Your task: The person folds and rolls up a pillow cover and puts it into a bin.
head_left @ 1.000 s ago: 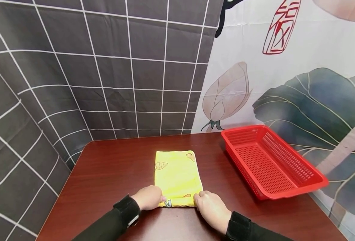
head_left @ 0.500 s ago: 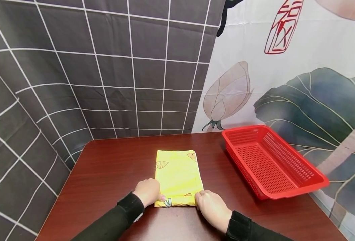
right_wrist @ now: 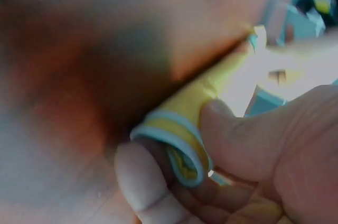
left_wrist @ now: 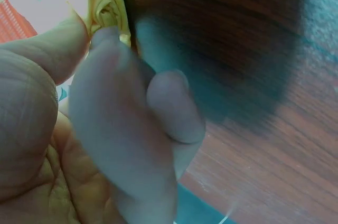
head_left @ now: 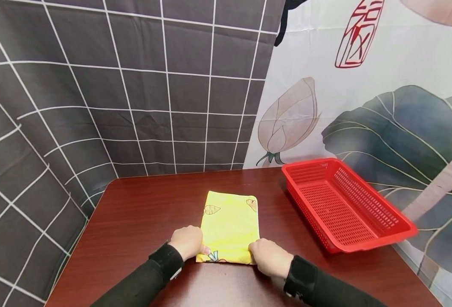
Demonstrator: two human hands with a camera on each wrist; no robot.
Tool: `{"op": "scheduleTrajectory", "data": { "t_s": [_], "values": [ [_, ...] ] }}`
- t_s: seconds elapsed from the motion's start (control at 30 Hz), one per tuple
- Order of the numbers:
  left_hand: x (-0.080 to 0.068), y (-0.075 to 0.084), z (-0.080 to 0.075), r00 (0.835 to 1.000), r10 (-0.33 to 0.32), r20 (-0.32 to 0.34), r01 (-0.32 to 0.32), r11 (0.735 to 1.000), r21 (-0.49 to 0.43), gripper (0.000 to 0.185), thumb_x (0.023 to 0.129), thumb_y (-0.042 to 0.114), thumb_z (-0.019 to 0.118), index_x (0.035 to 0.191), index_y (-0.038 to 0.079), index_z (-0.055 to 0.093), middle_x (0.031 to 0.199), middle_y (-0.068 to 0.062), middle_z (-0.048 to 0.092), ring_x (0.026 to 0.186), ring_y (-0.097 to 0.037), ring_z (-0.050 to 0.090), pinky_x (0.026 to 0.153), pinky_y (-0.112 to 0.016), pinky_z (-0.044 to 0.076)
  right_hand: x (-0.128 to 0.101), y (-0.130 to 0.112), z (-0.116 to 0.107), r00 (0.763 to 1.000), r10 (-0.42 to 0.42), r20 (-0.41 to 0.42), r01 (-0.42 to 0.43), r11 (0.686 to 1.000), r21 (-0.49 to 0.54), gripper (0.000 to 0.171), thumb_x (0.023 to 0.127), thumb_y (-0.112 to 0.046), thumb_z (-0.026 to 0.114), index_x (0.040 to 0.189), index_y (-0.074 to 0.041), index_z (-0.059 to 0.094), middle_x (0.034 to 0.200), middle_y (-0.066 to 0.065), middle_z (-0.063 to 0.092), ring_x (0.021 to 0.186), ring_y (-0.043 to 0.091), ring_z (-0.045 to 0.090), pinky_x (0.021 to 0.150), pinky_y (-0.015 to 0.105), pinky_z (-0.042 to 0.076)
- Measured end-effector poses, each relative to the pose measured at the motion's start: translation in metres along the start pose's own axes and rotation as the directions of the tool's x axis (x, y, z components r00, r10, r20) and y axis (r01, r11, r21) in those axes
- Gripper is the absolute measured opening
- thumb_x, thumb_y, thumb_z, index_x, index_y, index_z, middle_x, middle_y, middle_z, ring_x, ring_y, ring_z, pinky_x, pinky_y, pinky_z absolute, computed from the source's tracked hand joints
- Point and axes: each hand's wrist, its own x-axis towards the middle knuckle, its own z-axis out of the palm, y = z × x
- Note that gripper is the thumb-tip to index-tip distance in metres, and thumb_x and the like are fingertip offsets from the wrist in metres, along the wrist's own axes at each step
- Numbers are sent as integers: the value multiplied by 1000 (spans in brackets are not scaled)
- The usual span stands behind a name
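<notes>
A yellow cloth (head_left: 230, 224) with carrot prints lies folded on the table, slightly turned. My left hand (head_left: 187, 243) pinches its near left corner between thumb and fingers. At the near right corner my right hand (head_left: 271, 258) pinches the same edge. In the left wrist view the end of the cloth (left_wrist: 107, 10) shows coiled layers beside the fingertips. From the right wrist, the near edge of the cloth (right_wrist: 196, 96) looks like a roll with a pale border at its end, held between thumb and fingers.
A red plastic basket (head_left: 346, 245) with a mesh floor stands to the right on the brown table (head_left: 141, 204). Behind the table hang a grey gridded sheet (head_left: 187, 94) and a white sheet with a lotus print (head_left: 287, 115).
The far edge of the cloth has swung to the right, so it lies turned. The folded strip along its near edge no longer shows distinctly. The left hand has shifted slightly away from me.
</notes>
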Motion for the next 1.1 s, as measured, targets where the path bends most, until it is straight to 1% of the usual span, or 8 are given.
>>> {"op": "scheduleTrajectory", "data": {
  "t_s": [0.17, 0.37, 0.53, 0.67, 0.77, 0.87, 0.93, 1.1],
  "values": [
    [4, -4, 2, 1000, 4, 14, -3, 1000, -31, 52, 75, 56, 92, 81, 10, 71, 75, -6, 67, 71, -23, 62, 68, -50, 57, 8, 3, -28, 990, 5, 142, -33, 980, 196, 30, 87, -4, 76, 66, -17, 58, 59, -10, 40, 57, 8, 40, 57, 25, 37],
    [16, -14, 16, 1000, 10, 22, -9, 999, -51, 53, 77, 60, 88, 85, 11, 71, 76, -5, 66, 72, -23, 61, 67, -48, 55, 10, 0, -42, 969, 154, 193, -218, 902, 372, 21, 85, -2, 84, 73, -10, 70, 62, -3, 62, 53, 13, 62, 54, 27, 51],
    [2, -6, 1, 1000, -16, 6, 17, 997, -72, 50, 78, 56, 90, 80, 10, 70, 73, -6, 66, 71, -23, 63, 68, -49, 57, 5, -4, -35, 983, 185, -6, -181, 967, 181, 22, 77, -9, 92, 77, -16, 72, 73, -4, 62, 66, 11, 56, 62, 32, 50],
    [-3, -3, 3, 998, 9, -64, -9, 1000, -2, 50, 79, 59, 87, 77, 12, 71, 71, -6, 66, 70, -25, 67, 66, -49, 57, -3, -11, -26, 983, 61, -175, -67, 997, -28, 25, 74, -7, 89, 68, -19, 68, 68, -6, 55, 62, 11, 51, 59, 29, 46],
    [-7, -2, 9, 986, 75, -149, -67, 996, 62, 48, 79, 59, 87, 72, 14, 69, 66, -5, 65, 67, -27, 68, 61, -47, 55, -13, -17, -19, 970, -61, -237, 14, 980, -198, 21, 78, -4, 84, 72, -17, 68, 67, -3, 53, 59, 13, 51, 55, 28, 45],
    [-13, -2, 14, 949, 187, -254, -163, 980, 112, 43, 78, 52, 90, 72, 15, 67, 66, -2, 63, 64, -26, 66, 56, -43, 53, -23, -24, -13, 964, -127, -234, 46, 944, -326, 11, 83, -8, 83, 90, -10, 75, 74, 2, 58, 63, 17, 56, 56, 30, 50],
    [-18, -2, 16, 902, 286, -323, -247, 956, 157, 38, 79, 44, 91, 75, 16, 65, 69, 0, 61, 66, -23, 64, 56, -40, 52, -27, -27, -12, 965, -130, -226, 45, 937, -347, 21, 84, -11, 83, 102, -5, 76, 78, 4, 60, 68, 18, 59, 58, 30, 53],
    [-33, -1, 22, 716, 554, -425, -452, 832, 322, 18, 85, 18, 83, 81, 18, 65, 78, 4, 61, 73, -16, 60, 58, -30, 50, -25, -28, -13, 967, -96, -238, 29, 962, -272, 16, 82, -10, 84, 93, -8, 72, 77, 2, 57, 66, 18, 57, 57, 31, 52]
  ]
}}
